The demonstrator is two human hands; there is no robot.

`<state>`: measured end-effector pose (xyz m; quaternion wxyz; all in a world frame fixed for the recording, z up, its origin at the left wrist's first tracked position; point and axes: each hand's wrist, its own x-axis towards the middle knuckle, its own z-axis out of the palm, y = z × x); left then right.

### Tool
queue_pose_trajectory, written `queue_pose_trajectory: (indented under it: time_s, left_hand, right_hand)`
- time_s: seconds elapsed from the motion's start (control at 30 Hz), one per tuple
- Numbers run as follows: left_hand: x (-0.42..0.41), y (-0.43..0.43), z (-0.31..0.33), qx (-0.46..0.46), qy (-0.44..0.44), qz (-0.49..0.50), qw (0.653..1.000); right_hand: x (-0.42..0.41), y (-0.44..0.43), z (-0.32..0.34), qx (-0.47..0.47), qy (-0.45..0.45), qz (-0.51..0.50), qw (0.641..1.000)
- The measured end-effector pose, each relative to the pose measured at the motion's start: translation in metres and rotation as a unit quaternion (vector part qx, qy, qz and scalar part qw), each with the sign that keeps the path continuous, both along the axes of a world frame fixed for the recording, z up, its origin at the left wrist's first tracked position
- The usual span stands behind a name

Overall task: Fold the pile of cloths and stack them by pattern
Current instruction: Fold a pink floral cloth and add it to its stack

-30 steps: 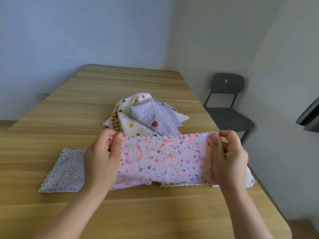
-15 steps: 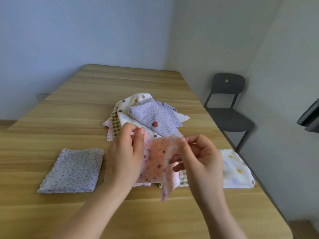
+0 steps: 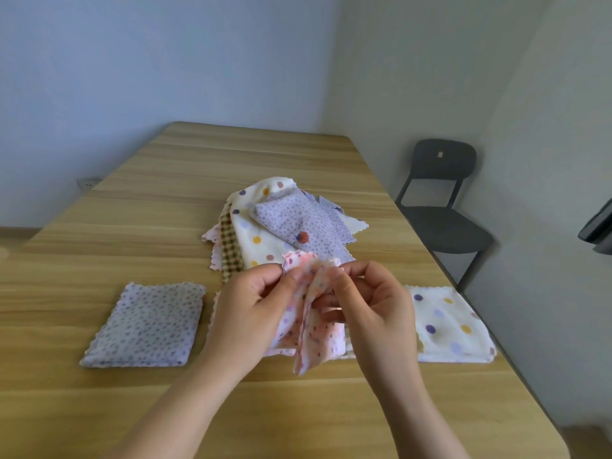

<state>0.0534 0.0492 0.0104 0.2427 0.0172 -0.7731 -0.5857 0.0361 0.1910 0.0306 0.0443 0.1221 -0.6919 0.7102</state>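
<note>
At lower centre of frame I noted the left hand (image 3: 251, 313) and right hand (image 3: 374, 313) pinching the pink spotted cloth (image 3: 311, 329) at its top corners, raised before the unfolded pile (image 3: 291, 223), and judged its limp hanging half liable to fold askew should either pinch slacken.

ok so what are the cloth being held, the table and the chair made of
The pink dotted cloth is thin soft fabric, possibly microfibre: it drapes limply and has a zigzag-cut edge. The table looks like wood or wood-look laminate, matte, with straight grain bands. The chair seems moulded dark plastic, matte and smooth.
</note>
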Motion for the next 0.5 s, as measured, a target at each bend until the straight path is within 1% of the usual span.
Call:
queue_pose_trajectory:
  time_s: [0.03,0.1,0.17,0.23,0.37,0.43,0.5]
  left_hand:
    - [0.002,0.001,0.002,-0.022,0.015,0.004,1.000]
    - [0.003,0.003,0.005,-0.022,0.027,0.010,0.999]
    - [0.004,0.006,0.006,-0.019,0.022,0.004,1.000]
    - [0.004,0.005,0.006,-0.043,0.020,-0.008,0.999]
    - [0.004,-0.002,0.008,-0.026,0.004,-0.074,0.997]
    - [0.005,-0.004,0.010,-0.023,-0.009,-0.086,0.996]
    - [0.006,-0.005,0.010,-0.031,-0.009,-0.073,0.997]
  right_hand:
    - [0.000,-0.001,0.001,-0.003,0.002,-0.001,1.000]
    - [0.000,-0.003,0.002,-0.001,0.008,-0.002,1.000]
    - [0.001,-0.005,0.002,0.007,0.014,-0.002,1.000]
    - [0.001,-0.006,0.003,0.008,0.018,0.004,1.000]
    - [0.000,-0.003,0.005,0.042,0.044,0.054,0.997]
    - [-0.001,-0.002,0.005,0.068,0.056,0.092,0.992]
    - [-0.002,-0.001,0.002,0.093,0.064,0.108,0.988]
